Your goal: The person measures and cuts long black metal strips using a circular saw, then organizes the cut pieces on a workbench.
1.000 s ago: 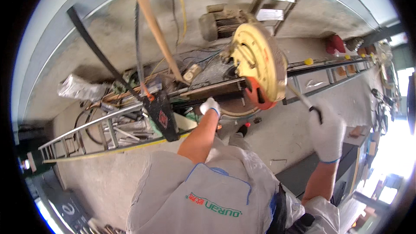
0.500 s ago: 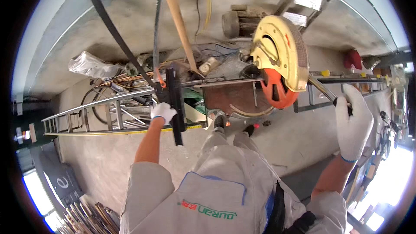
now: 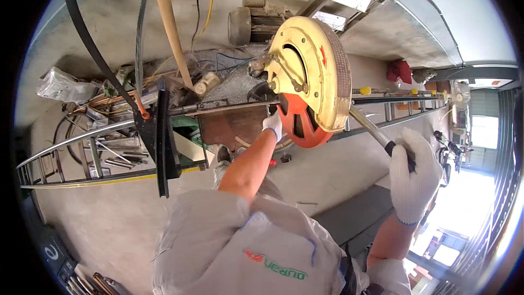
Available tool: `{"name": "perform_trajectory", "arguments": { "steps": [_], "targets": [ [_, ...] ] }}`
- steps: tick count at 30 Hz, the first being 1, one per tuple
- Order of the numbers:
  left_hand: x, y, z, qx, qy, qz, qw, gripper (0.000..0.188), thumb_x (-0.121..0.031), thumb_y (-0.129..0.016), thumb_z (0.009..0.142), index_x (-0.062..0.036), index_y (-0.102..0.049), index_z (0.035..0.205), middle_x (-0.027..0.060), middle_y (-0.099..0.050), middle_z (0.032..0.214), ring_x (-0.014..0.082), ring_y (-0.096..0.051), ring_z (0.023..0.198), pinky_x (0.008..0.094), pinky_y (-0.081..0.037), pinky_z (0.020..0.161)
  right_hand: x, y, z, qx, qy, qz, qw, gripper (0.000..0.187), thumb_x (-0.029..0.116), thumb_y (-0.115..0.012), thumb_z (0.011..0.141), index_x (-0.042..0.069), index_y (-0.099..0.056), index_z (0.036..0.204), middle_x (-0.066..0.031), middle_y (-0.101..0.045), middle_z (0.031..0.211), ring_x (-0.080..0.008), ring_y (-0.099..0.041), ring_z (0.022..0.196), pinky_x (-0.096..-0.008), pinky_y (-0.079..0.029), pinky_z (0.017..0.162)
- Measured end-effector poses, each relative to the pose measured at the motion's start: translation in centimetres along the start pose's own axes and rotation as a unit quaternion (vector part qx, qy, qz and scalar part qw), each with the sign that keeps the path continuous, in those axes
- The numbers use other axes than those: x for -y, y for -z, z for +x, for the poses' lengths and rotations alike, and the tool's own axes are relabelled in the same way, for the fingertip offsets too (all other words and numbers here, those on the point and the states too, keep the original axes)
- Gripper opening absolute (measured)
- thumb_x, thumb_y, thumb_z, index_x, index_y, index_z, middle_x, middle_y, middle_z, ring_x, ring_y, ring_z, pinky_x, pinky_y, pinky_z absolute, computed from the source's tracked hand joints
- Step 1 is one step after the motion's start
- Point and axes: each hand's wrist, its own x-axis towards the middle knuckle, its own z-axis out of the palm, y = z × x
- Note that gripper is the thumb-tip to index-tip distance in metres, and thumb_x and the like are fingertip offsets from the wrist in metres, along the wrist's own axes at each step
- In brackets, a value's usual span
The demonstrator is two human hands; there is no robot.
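Observation:
A cut-off saw stands ahead of me, with a cream-yellow blade guard point(image 3: 305, 60) and an orange-red lower guard point(image 3: 303, 125). My right hand point(image 3: 413, 172), in a white knit glove, is wrapped round the black grip of its metal lever point(image 3: 374, 128). White-gloved too, my left hand point(image 3: 272, 123) reaches in beside the orange-red guard, at the long metal bar point(image 3: 234, 108) crossing the saw bed point(image 3: 232, 128). Its fingertips are hidden, so I cannot tell whether it grips the bar. A black metal stop point(image 3: 162, 142) stands across the rail to the left.
A ladder-like roller frame point(image 3: 95, 158) runs left, with a yellow tape measure point(image 3: 117, 181) along its near edge. Behind the saw sits a motor point(image 3: 256, 24). Metal scraps and a clear plastic bag point(image 3: 65, 84) lie far left. A dark red bundle point(image 3: 399, 71) is at the back right.
My left hand has left the black stop and moved right to the bar beside the lower guard. My right hand still holds the lever. The view has turned to the right.

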Motion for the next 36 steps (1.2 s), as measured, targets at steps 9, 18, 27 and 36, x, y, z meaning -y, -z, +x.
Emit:
{"name": "perform_trajectory", "arguments": {
  "steps": [9, 18, 27, 36],
  "targets": [
    [-5.2, 3.8, -5.6, -0.231, -0.024, -0.046, 0.972, 0.029, -0.029, -0.054, 0.097, -0.0026, -0.059, 0.087, 0.0152, -0.067, 0.075, 0.0267, -0.065, 0.054, 0.0403, -0.051, 0.045, -0.1, 0.1, 0.2, -0.007, -0.021, 0.015, 1.000, 0.021, -0.007, -0.064, 0.082, -0.003, -0.069, 0.102, -0.0125, -0.068, 0.082, -0.0150, -0.063, 0.068, -0.0274, -0.052, 0.063],
    [-15.9, 19.3, -10.9, -0.348, -0.114, -0.101, 0.925, 0.048, -0.042, -0.046, 0.102, 0.0046, -0.057, 0.099, 0.0240, -0.071, 0.077, 0.0309, -0.068, 0.055, 0.0390, -0.055, 0.046, 0.5, 0.0, -0.2, -0.012, -0.065, -0.001, 0.998, 0.025, -0.006, -0.063, 0.084, -0.003, -0.069, 0.108, -0.0140, -0.070, 0.083, -0.0166, -0.066, 0.072, -0.0298, -0.054, 0.066],
    [-19.8, 20.1, -13.3, -0.351, -0.122, -0.166, 0.913, 0.057, -0.052, -0.051, 0.101, 0.0033, -0.059, 0.089, 0.0217, -0.069, 0.075, 0.0305, -0.065, 0.055, 0.0373, -0.052, 0.048, 0.1, -0.1, -0.3, -0.016, -0.025, 0.003, 1.000, 0.027, -0.007, -0.064, 0.087, -0.003, -0.069, 0.113, -0.0116, -0.072, 0.089, -0.0154, -0.067, 0.076, -0.0293, -0.055, 0.070],
    [-11.0, 6.8, -8.8, -0.200, 0.035, -0.086, 0.976, 0.040, -0.038, -0.060, 0.097, -0.0081, -0.053, 0.071, 0.0078, -0.052, 0.058, 0.0272, -0.053, 0.047, 0.0407, -0.046, 0.045, 0.3, -0.4, -0.4, -0.026, -0.096, 0.018, 0.995, 0.025, -0.003, -0.069, 0.086, -0.003, -0.070, 0.111, -0.0096, -0.072, 0.084, -0.0113, -0.066, 0.073, -0.0276, -0.054, 0.067]
  ]
}}
